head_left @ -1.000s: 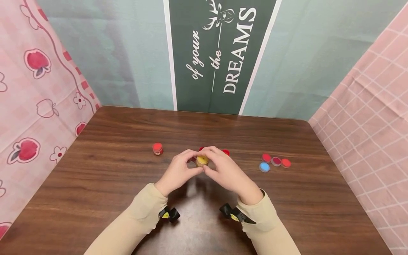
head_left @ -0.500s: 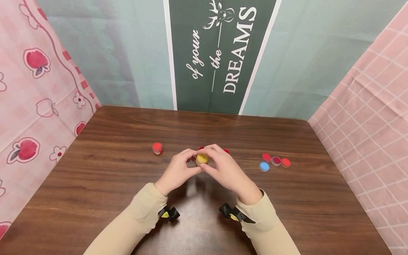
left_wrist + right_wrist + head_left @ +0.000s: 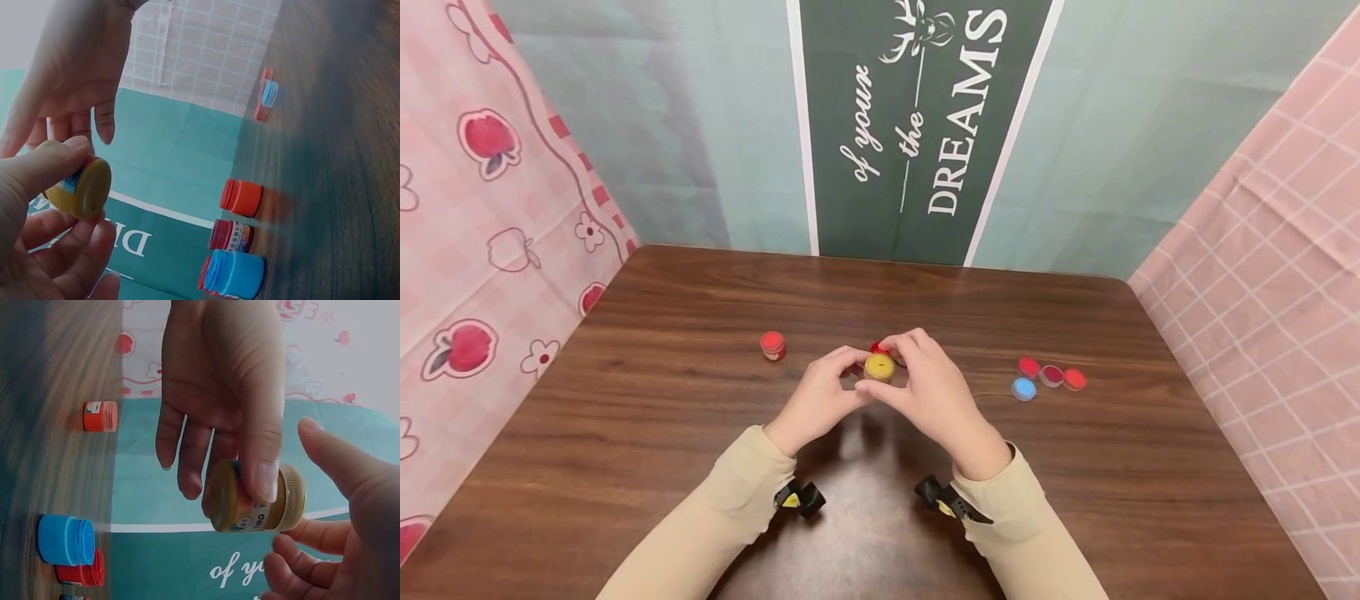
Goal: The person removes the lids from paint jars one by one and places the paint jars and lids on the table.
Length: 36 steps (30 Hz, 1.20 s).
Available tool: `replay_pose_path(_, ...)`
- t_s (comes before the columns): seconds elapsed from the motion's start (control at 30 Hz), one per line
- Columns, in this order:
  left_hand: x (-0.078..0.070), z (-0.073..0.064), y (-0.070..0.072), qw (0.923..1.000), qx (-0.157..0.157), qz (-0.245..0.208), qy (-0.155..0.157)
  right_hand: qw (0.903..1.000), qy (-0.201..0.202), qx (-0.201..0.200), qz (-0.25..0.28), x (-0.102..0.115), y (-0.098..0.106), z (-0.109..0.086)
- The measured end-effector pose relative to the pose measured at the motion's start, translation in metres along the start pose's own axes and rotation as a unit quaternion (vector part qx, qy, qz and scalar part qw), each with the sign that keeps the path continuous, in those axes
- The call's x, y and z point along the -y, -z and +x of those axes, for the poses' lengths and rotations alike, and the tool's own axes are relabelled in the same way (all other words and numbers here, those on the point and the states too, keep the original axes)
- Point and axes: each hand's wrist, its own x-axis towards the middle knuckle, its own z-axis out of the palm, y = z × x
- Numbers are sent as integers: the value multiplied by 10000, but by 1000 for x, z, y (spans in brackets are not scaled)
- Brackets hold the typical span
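A small yellow paint jar (image 3: 878, 367) is held upright above the table, its ridged lid (image 3: 292, 497) on top. My left hand (image 3: 816, 400) pinches the jar's body, with the thumb over the label in the right wrist view. Around the lid stands my right hand (image 3: 936, 404), its fingers spread and relaxed. Its thumb (image 3: 331, 440) is apart from the lid in the right wrist view; whether its other fingers touch the lid I cannot tell. Beyond the hands are a blue paint jar (image 3: 237, 275), a dark red jar (image 3: 231, 235) and an orange-red jar (image 3: 242, 197), all lidless.
Another red jar (image 3: 772, 346) stands to the left on the brown wooden table (image 3: 625, 400). To the right lie a blue lid (image 3: 1023, 389), a dark red lid (image 3: 1052, 377) and two red lids (image 3: 1075, 380). Printed curtains (image 3: 715, 125) hang around the table.
My right hand has loosened around the lid, its index finger shifting outward and its thumb moving left. The jar stays in my left hand. More of a red jar behind shows.
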Motion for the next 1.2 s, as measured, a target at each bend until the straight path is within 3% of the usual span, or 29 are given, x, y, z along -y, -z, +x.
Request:
replay_pose_path(0.1, 0, 1, -1, 10000, -14, -45, -2, 9996, -132, -7, -232, 0, -1, 0)
replay_pose_path(0.23, -1, 1, -1, 10000, -19, -35, 64, 9997, 58, 80, -243, 0, 0, 0)
replay_pose_path(0.43, 0, 0, 0, 9998, -21, -2, 178, 9969, 551, 563, 71, -2, 4, -2)
replay_pose_path(0.6, 1, -1, -1, 10000, -4, 38, 64, 9912, 874, 875, 474, -3, 7, -2)
replay_pose_path(0.73, 1, -1, -1, 10000, 7, 78, 0, 9930, 717, 663, 668, -3, 6, -1)
replay_pose_path(0.93, 1, 0, 0, 10000, -15, 73, -34, 9998, 80, 107, 118, -1, 1, 0)
replay_pose_path(1.07, 1, 0, 0, 10000, -5, 48, 5, 9998, -77, 146, -79, -2, -1, 1)
replay_pose_path(1.2, 1, 0, 1, 10000, 13, -2, 95, 9985, 193, 499, 148, -2, 0, 1)
